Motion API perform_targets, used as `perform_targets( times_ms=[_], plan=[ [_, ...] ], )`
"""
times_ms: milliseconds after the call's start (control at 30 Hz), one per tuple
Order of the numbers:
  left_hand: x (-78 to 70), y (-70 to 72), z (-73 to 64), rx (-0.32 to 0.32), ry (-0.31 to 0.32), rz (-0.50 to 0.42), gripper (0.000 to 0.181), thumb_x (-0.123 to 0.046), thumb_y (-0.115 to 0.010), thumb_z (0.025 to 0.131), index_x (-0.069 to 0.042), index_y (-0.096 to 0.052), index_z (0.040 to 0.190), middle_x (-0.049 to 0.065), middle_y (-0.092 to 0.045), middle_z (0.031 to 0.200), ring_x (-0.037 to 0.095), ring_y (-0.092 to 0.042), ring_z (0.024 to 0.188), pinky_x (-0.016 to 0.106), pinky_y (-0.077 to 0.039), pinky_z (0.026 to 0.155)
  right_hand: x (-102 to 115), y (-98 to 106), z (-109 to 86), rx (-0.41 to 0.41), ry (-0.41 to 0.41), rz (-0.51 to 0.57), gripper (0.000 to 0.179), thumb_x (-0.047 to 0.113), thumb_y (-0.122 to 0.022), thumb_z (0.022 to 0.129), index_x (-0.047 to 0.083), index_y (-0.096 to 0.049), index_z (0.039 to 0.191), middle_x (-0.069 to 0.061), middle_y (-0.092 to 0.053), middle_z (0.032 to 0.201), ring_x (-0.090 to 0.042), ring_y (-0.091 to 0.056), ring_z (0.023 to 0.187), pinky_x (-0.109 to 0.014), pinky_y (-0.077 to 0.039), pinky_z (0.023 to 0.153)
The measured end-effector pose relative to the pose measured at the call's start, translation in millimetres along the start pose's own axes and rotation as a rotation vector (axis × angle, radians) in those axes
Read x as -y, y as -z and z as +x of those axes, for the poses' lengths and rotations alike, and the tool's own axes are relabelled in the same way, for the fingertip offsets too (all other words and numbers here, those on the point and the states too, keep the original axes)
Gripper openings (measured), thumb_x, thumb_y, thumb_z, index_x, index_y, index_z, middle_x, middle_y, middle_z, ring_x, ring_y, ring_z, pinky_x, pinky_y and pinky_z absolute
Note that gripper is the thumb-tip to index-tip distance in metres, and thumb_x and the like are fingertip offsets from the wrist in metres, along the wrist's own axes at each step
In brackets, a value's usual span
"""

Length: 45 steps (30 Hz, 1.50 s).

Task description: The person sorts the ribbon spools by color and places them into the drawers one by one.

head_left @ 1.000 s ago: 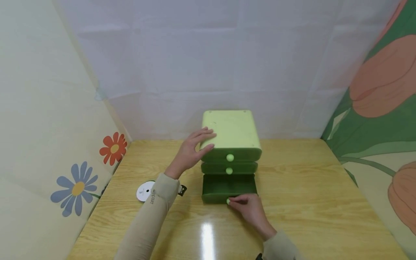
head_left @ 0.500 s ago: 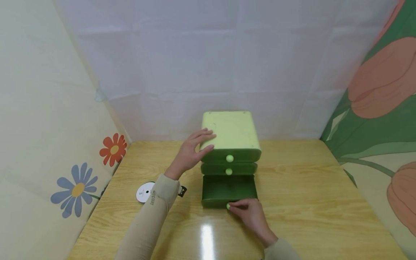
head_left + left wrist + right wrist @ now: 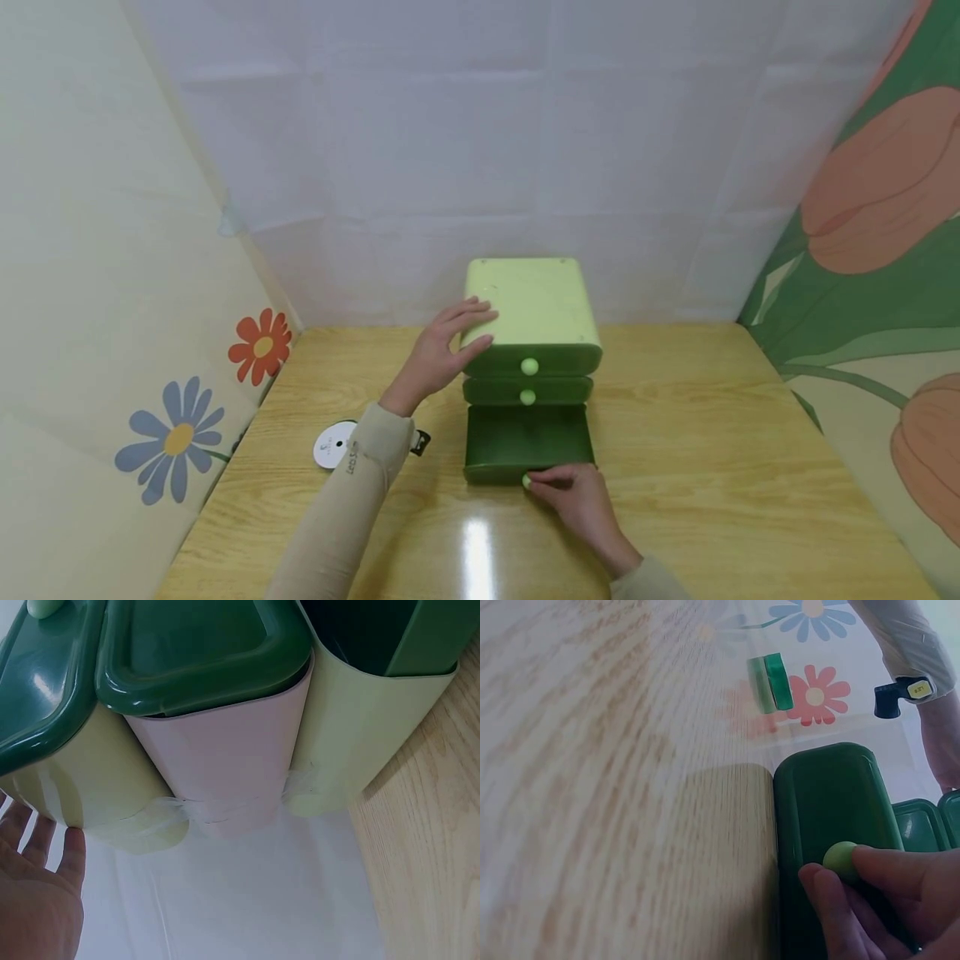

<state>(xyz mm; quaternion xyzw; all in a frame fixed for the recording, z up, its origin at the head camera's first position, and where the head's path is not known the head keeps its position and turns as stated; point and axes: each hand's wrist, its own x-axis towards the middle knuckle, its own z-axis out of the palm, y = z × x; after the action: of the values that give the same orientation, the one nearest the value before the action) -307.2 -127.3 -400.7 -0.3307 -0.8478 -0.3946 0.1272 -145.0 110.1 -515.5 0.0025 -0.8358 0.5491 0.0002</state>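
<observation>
A small drawer cabinet (image 3: 532, 300) with a pale green top and dark green drawer fronts stands towards the back of the table. My left hand (image 3: 442, 350) rests on the left edge of its top, fingers extended; in the left wrist view the fingers (image 3: 73, 859) lie along the cabinet's side. With thumb and fingertips, my right hand (image 3: 581, 500) pinches the round pale green knob (image 3: 841, 859) of the bottom drawer (image 3: 495, 475). That drawer is pulled well out, its dark green inside bare. Above it, the middle drawer (image 3: 487, 390) and the top drawer (image 3: 495, 360) are pushed in.
Left of the cabinet, a spool (image 3: 330, 446) with a white round face lies on the wooden table (image 3: 690, 467), partly hidden by my left sleeve; the right wrist view shows its green edge. A white sheet (image 3: 450, 167) hangs close behind the cabinet. Flower-printed sheets (image 3: 870, 350) flank the table.
The bottom drawer has slid further out towards me, with my right hand still pinching its knob. My left hand has stayed on the cabinet top.
</observation>
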Motion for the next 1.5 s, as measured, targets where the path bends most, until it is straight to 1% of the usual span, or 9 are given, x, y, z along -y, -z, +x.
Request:
perform_targets(
  times_ms=[233, 533, 733, 867, 933, 1033, 1200, 1367, 1500],
  plan=[
    [0.1, -1.2, -0.1, 0.005, 0.007, 0.002, 0.044, -0.038, -0.063, 0.104, -0.025, -0.061, 0.146, -0.004, -0.05, 0.158, 0.016, -0.033, 0.155, 0.049, -0.031, 0.126, 0.0, -0.3, -0.3, 0.0, -0.005, 0.006, 0.006, 0.015, -0.087, 0.083, 0.015, -0.085, 0.09, 0.001, -0.081, 0.089, -0.015, -0.074, 0.093, -0.023, -0.057, 0.081],
    [3.8, -4.1, -1.2, -0.005, -0.002, -0.003, 0.046, -0.042, -0.06, 0.105, -0.025, -0.059, 0.148, -0.004, -0.047, 0.16, 0.018, -0.031, 0.156, 0.053, -0.03, 0.125, 0.0, -1.2, 0.3, -0.003, -0.004, 0.005, 0.006, 0.015, -0.087, 0.083, 0.016, -0.085, 0.089, 0.002, -0.081, 0.089, -0.015, -0.073, 0.093, -0.022, -0.055, 0.081],
    [8.2, -6.7, -7.7, -0.006, -0.007, -0.033, 0.054, -0.049, -0.046, 0.109, -0.031, -0.041, 0.16, -0.008, -0.03, 0.17, 0.017, -0.02, 0.16, 0.057, -0.023, 0.127, -0.3, -1.5, -0.1, 0.005, 0.0, 0.012, 0.007, 0.014, -0.086, 0.084, 0.014, -0.084, 0.09, -0.001, -0.081, 0.09, -0.017, -0.075, 0.093, -0.024, -0.058, 0.082],
    [14.6, 1.6, -18.5, -0.041, 0.036, -0.024, 0.056, -0.045, -0.041, 0.111, -0.032, -0.03, 0.164, -0.004, -0.027, 0.172, 0.023, -0.022, 0.159, 0.058, -0.022, 0.127, -0.3, -1.5, 0.2, 0.008, 0.003, 0.012, 0.007, 0.014, -0.086, 0.084, 0.014, -0.084, 0.09, -0.001, -0.081, 0.09, -0.018, -0.075, 0.093, -0.025, -0.058, 0.083],
    [20.9, 8.7, -26.7, -0.054, 0.077, 0.002, 0.056, -0.043, -0.042, 0.112, -0.032, -0.029, 0.165, -0.003, -0.029, 0.171, 0.026, -0.026, 0.158, 0.058, -0.024, 0.126, -0.3, -1.3, 0.7, 0.005, 0.006, 0.01, 0.007, 0.014, -0.086, 0.083, 0.015, -0.084, 0.09, -0.001, -0.081, 0.09, -0.017, -0.074, 0.093, -0.025, -0.058, 0.083],
    [32.9, 20.6, -43.6, -0.038, 0.152, 0.07, 0.062, -0.042, -0.05, 0.109, -0.034, -0.025, 0.165, -0.001, -0.029, 0.171, 0.031, -0.028, 0.157, 0.061, -0.027, 0.124, -0.2, -0.6, 1.0, -0.004, 0.004, 0.008, 0.007, 0.013, -0.087, 0.083, 0.015, -0.085, 0.089, 0.0, -0.081, 0.089, -0.017, -0.074, 0.093, -0.026, -0.058, 0.084],
    [56.4, 42.1, -83.4, 0.058, 0.27, 0.185, 0.082, -0.045, -0.068, 0.1, -0.036, -0.02, 0.166, 0.005, -0.029, 0.17, 0.038, -0.03, 0.155, 0.067, -0.033, 0.118, -0.3, 0.1, 1.3, -0.008, 0.001, 0.0, 0.007, 0.013, -0.087, 0.082, 0.016, -0.085, 0.089, -0.001, -0.081, 0.089, -0.017, -0.074, 0.092, -0.027, -0.059, 0.083],
    [80.1, 62.2, -128.6, 0.151, 0.401, 0.212, 0.091, -0.05, -0.074, 0.094, -0.028, -0.024, 0.166, 0.016, -0.03, 0.169, 0.046, -0.037, 0.148, 0.072, -0.039, 0.109, -0.4, 0.0, 1.3, -0.002, -0.002, -0.006, 0.008, 0.014, -0.087, 0.082, 0.016, -0.085, 0.089, -0.001, -0.081, 0.09, -0.017, -0.075, 0.093, -0.027, -0.059, 0.083],
    [94.0, 76.4, -157.7, 0.215, 0.49, 0.262, 0.098, -0.049, -0.081, 0.088, -0.02, -0.028, 0.165, 0.022, -0.034, 0.165, 0.05, -0.039, 0.145, 0.074, -0.04, 0.107, -1.0, 0.3, 1.5, 0.001, -0.007, 0.011, 0.008, 0.013, -0.087, 0.082, 0.015, -0.085, 0.09, -0.001, -0.081, 0.09, -0.017, -0.074, 0.093, -0.026, -0.059, 0.082]
  ],
)
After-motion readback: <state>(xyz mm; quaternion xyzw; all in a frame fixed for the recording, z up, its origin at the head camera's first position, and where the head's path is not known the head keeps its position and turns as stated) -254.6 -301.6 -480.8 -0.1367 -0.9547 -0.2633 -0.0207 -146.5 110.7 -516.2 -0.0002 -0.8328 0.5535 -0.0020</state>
